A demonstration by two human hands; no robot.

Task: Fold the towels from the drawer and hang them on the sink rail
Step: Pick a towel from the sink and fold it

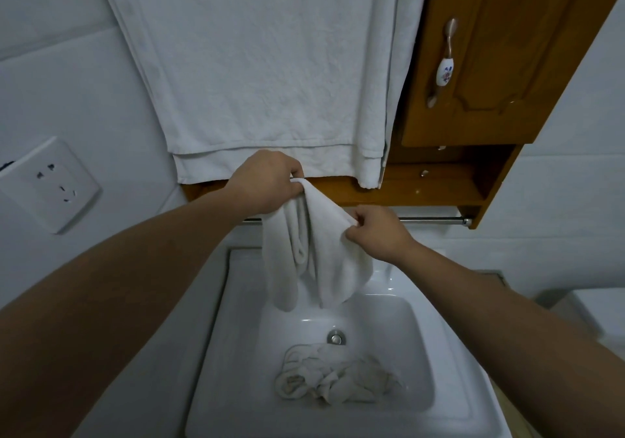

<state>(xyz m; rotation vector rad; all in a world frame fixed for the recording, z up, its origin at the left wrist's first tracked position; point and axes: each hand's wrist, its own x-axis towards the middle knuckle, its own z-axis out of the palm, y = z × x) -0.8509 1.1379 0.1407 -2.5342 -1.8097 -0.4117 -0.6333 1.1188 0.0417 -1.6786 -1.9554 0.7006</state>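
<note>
Two hands (left hand [265, 180], right hand [377, 231]), one held towel [324, 251], one crumpled towel [334, 378], one rail [429, 220]

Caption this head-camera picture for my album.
A towel held by the left hand and right hand over the sink, by the rail.

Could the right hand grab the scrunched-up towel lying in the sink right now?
Probably not yet. The right hand is busy pinching the small towel, which the left hand grips too. Nothing covers the scrunched-up towel in the sink, so once it lets go, the way down looks free.
</note>
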